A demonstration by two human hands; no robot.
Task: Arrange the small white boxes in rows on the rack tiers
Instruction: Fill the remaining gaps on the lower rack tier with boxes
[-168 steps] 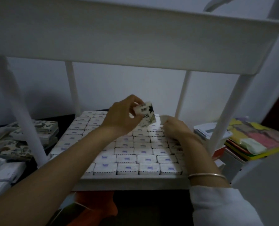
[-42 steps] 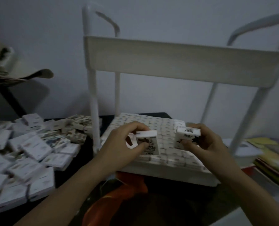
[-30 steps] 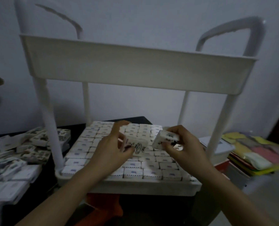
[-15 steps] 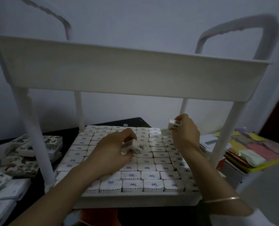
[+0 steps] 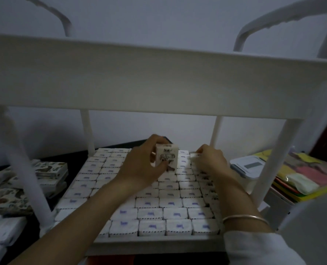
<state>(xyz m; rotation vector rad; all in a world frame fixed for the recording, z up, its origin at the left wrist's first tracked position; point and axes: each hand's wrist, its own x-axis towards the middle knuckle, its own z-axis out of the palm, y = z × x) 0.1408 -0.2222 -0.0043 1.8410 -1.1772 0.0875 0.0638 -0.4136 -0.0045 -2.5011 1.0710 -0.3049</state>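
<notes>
The white rack's lower tier (image 5: 158, 243) is packed with rows of small white boxes (image 5: 173, 215), tops bearing small purple marks. My left hand (image 5: 141, 167) grips one white box with a dark print (image 5: 167, 156), held upright above the back middle rows. My right hand (image 5: 209, 161) reaches to the back right corner of the tier and pinches another small white box (image 5: 194, 155), set low among the rows there; most of that box is hidden by the fingers. The upper tier (image 5: 158, 81) spans the view above both hands.
More patterned and white boxes (image 5: 44, 171) lie piled on the dark surface left of the rack. A white lidded container (image 5: 248, 167) and a stack of coloured folders (image 5: 307, 175) sit to the right. White rack posts (image 5: 28, 169) stand at both sides.
My left hand has lifted its box up and back from the middle rows. My right hand has lowered its box into the back right corner.
</notes>
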